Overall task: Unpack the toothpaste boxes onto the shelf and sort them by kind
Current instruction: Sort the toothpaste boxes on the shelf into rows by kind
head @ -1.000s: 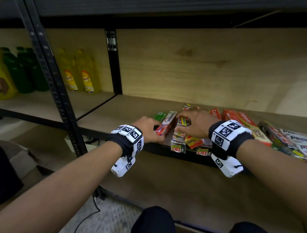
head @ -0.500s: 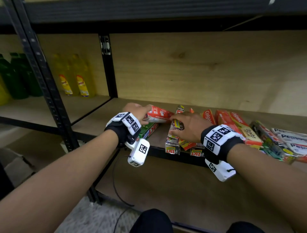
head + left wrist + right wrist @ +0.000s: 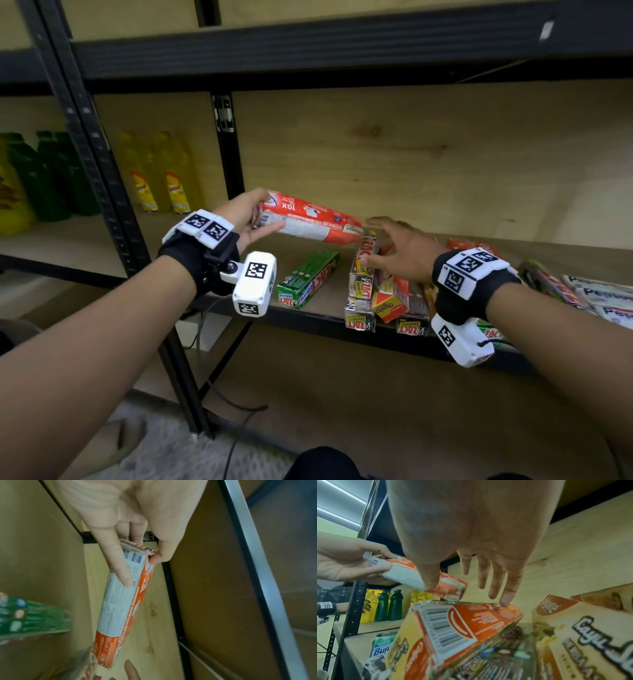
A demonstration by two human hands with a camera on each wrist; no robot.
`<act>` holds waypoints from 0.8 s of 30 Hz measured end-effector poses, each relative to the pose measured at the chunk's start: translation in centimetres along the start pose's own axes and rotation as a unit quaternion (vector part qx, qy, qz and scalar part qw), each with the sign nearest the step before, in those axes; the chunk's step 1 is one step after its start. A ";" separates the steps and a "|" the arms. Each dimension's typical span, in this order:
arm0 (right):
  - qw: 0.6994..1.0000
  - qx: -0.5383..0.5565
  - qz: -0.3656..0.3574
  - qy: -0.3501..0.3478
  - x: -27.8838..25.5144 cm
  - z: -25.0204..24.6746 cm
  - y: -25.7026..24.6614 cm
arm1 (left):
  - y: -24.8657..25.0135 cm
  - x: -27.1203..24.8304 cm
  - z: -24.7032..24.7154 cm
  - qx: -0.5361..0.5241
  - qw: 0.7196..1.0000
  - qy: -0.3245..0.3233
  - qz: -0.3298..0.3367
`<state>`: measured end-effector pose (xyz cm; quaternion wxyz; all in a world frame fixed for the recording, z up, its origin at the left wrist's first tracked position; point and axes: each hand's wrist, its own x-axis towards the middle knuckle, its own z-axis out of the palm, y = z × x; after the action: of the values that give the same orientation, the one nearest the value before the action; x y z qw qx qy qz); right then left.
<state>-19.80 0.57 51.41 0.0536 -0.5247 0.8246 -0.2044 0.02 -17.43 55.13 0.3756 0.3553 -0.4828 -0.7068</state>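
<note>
My left hand (image 3: 253, 219) holds a red and white toothpaste box (image 3: 308, 219) by its left end, lifted above the wooden shelf (image 3: 164, 229); in the left wrist view thumb and fingers (image 3: 120, 563) pinch that box (image 3: 120, 608). My right hand (image 3: 397, 250) hovers open with spread fingers over a pile of ZACT and Colgate boxes (image 3: 380, 291); one fingertip (image 3: 505, 601) touches the top orange box (image 3: 471, 622). A green ZACT box (image 3: 308, 277) lies alone on the shelf left of the pile.
White Pepsodent boxes (image 3: 603, 294) lie at the far right of the shelf. Green and yellow bottles (image 3: 102, 178) stand on the neighbouring shelf beyond the black upright (image 3: 99, 164). An upper shelf beam (image 3: 308, 48) runs overhead. Cables hang below the shelf.
My left hand has lifted the red and white box up and to the left, off the pile. My right hand has opened and risen above the pile. The green box now lies uncovered.
</note>
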 end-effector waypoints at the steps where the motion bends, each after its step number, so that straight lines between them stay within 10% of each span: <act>1: 1.000 0.008 -0.008 0.019 0.1 0.0 0.0 | 0.3 -0.4 0.0 -0.016 1.000 -0.012 -0.001; 10: 0.973 0.150 -0.063 0.164 0.7 -1.9 0.1 | 0.2 -1.4 1.2 -0.071 0.991 -0.106 -0.043; 17: 0.969 0.218 -0.027 0.117 -1.2 -3.7 2.2 | -0.9 -1.5 2.2 -0.065 0.988 -0.130 -0.041; 24: 0.904 0.423 0.036 0.058 -2.3 -4.2 2.7 | -2.5 -1.5 2.7 -0.059 0.974 -0.219 -0.020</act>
<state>-22.30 4.75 53.87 0.2295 -0.4102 0.6806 -0.5621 -2.07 -14.37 53.75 0.2669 0.1786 -0.5040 -0.8018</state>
